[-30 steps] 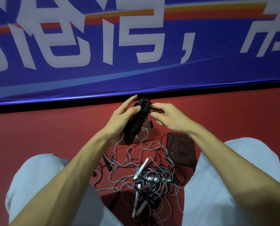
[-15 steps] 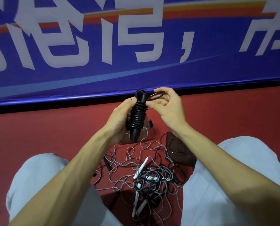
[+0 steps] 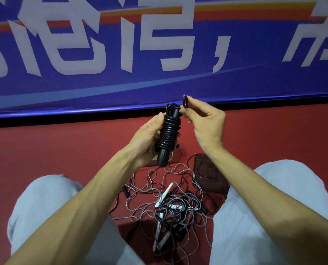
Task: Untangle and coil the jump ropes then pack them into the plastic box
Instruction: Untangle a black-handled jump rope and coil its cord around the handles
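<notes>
The tangled pile of jump ropes lies on the red floor between the person's two knees. It is a loose mess of thin grey and black cord with several white handles poking out of its middle. A light grey trouser leg flanks the pile on the left and another on the right. Above and beyond the pile both hands hold the coiled black jump rope. Its cord is wound in tight, even turns round black handles, and the bundle stands nearly upright with a bare handle end sticking out at the bottom toward the pile. The left hand grips this bundle from the left side, its thumb lying up along the coils and its fingers curled round behind. The right hand is at the top of the bundle, farthest from the pile. There it pinches a small loop of black cord between thumb and forefinger, with the remaining fingers loosely bent. Just beyond the pile's right edge a dark plastic container lies flat on the floor with strands of grey cord running over and beside it. Whether it is the box itself or a lid cannot be told. A short black handle lies at the pile's left edge. Far beyond the pile a blue banner with large white characters stands along the floor.
</notes>
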Demonstrator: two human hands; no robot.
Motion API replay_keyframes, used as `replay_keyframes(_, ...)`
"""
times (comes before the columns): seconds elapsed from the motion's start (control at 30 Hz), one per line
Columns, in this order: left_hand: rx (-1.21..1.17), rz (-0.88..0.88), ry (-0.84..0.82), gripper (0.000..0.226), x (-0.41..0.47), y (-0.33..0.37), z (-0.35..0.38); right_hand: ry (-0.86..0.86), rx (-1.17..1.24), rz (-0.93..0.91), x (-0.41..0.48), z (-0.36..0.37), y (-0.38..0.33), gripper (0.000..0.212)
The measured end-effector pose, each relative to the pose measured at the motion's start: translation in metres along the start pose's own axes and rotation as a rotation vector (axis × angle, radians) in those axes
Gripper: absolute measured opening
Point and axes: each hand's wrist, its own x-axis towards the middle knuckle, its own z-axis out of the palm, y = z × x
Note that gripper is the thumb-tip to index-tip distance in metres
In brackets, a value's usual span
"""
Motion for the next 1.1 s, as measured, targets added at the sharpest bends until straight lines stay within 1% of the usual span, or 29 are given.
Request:
replay_keyframes(0.1,0.052,-0.003,-0.002,0.03,-0.001,0.001,0.001,0.009,-0.155,-0.181,0.004,-0.004,0.004,0.028)
replay_keyframes(0.2,0.076,0.0,0.041,0.028,0.001,0.002,-0.001,-0.03,-0.38,-0.476,0.005,-0.007,0.005,0.021)
replay_keyframes(0.27,0.092,0.011,0.087,0.029,0.003,0.001,-0.002,-0.063,-0.509,-0.634,0.005,-0.008,0.008,0.017)
replay_keyframes(0.4,0.09,-0.028,0.16,0.034,0.004,-0.002,-0.001,-0.153,-0.727,-0.755,0.005,-0.009,0.012,0.013)
replay_keyframes(0.47,0.086,-0.076,0.178,0.038,0.004,-0.003,-0.002,-0.2,-0.826,-0.784,0.004,-0.009,0.01,0.014)
replay_keyframes(0.6,0.027,-0.12,0.208,0.045,0.003,-0.003,-0.001,-0.298,-0.982,-0.763,0.001,-0.006,0.007,0.007)
replay_keyframes(0.67,0.034,-0.093,0.222,0.039,0.003,-0.003,0.002,-0.334,-1.018,-0.737,0.0,-0.005,0.007,0.006)
replay_keyframes(0.73,0.07,-0.018,0.247,0.033,0.005,-0.003,0.0,-0.362,-1.02,-0.728,0.0,-0.005,0.007,0.003)
replay_keyframes(0.8,0.104,0.028,0.247,0.029,0.004,-0.001,-0.003,-0.373,-1.002,-0.732,0.001,-0.007,0.007,0.01)
replay_keyframes(0.87,0.13,0.018,0.218,0.027,0.002,0.001,-0.007,-0.381,-0.96,-0.746,0.001,-0.01,0.007,0.017)
replay_keyframes(0.97,0.131,-0.032,0.168,0.03,-0.002,0.001,-0.009,-0.4,-0.84,-0.751,0.001,-0.014,0.006,0.014)
replay_keyframes(1.1,0.096,-0.071,0.141,0.033,-0.004,0.004,-0.008,-0.375,-0.635,-0.647,0.003,-0.012,0.005,0.012)
